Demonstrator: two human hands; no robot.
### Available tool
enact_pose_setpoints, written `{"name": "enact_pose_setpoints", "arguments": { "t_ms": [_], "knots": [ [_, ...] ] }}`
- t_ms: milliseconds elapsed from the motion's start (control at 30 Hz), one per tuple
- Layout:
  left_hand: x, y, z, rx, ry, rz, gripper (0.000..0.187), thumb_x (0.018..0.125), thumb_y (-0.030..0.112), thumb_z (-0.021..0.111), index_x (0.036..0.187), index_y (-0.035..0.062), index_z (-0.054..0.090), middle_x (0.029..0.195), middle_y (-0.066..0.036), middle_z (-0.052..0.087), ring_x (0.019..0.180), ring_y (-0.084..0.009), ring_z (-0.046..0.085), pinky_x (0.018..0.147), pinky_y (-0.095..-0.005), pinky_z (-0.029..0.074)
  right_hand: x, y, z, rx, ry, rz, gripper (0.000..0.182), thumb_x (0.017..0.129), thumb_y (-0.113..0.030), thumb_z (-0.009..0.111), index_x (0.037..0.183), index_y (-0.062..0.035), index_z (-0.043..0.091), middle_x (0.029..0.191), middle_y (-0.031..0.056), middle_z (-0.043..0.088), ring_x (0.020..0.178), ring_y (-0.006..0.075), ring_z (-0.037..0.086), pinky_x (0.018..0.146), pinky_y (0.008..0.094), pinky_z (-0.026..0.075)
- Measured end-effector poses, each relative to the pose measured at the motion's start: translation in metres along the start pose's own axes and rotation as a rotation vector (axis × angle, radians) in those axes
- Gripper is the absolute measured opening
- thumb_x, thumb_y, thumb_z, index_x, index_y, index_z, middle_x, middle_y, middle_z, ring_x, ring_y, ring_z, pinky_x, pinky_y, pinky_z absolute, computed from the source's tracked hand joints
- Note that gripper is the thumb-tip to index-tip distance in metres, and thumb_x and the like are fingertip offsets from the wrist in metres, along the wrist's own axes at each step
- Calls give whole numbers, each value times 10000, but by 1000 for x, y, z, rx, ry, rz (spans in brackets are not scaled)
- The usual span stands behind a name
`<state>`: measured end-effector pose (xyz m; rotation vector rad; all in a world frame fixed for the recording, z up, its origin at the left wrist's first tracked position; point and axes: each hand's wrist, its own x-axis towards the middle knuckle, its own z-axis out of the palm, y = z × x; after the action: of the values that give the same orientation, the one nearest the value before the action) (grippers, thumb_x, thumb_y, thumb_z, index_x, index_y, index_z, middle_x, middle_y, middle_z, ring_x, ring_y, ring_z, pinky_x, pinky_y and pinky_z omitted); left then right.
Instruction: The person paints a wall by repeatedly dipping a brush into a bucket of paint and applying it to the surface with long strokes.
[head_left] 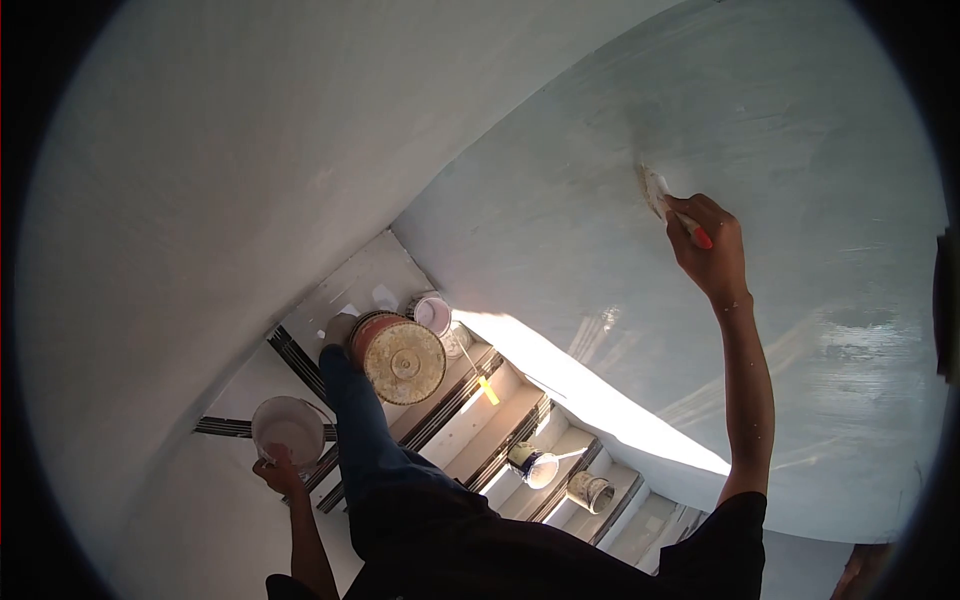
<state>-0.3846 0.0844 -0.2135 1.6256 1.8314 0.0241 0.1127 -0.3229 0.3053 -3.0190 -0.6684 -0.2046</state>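
My right hand (712,250) is closed around the handle of a paintbrush (655,192), whose end is red. The bristles point up and to the left and meet the grey-blue wall (560,230), where a darker smudge shows beside them. Wet-looking streaks shine on parts of this wall. Low on the left, my left hand (280,472) grips the edge of a pale bucket (286,415) with a thin wire handle. What the bucket holds is hard to make out.
Stairs (500,425) with dark-striped edges descend below me. Close to my leg stands a reddish bucket with a crusted round top (405,362). Beyond it sit a pink bucket (432,313), a yellow-handled tool (487,390), a paint can (535,466) and an open tin (590,492).
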Motion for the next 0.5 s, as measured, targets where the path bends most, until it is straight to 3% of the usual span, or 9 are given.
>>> {"name": "enact_pose_setpoints", "arguments": {
  "t_ms": [100,233,367,500],
  "knots": [
    [0,-16,-6,-33,-9,-98,709,758,414,848,1241,46,481,1147,-233,661,1010,-396,684,833,-469,579,-15,-13,36,78,-20,-43,231,822,-12,693,1044,-21,752,881,139,706,711,301,676,667,375,535],
    [1,-36,-13,-61,8,-179,726,756,453,857,1228,38,493,1136,-231,665,998,-381,684,835,-468,574,-38,4,156,127,-310,1,227,837,-64,688,1052,-27,752,921,158,711,809,342,682,758,402,548],
    [9,-68,-21,-2,31,-199,733,743,475,856,1211,33,505,1117,-241,655,979,-379,678,810,-464,567,-50,57,258,62,-298,31,201,853,-121,642,1006,-44,748,925,171,705,853,371,674,799,438,552],
    [17,-96,-31,53,106,-137,697,768,474,833,1197,36,499,1103,-240,654,957,-391,679,803,-465,567,-40,64,219,47,-278,28,158,846,-140,620,924,-66,737,910,170,704,861,374,677,796,463,550]
  ]
}}
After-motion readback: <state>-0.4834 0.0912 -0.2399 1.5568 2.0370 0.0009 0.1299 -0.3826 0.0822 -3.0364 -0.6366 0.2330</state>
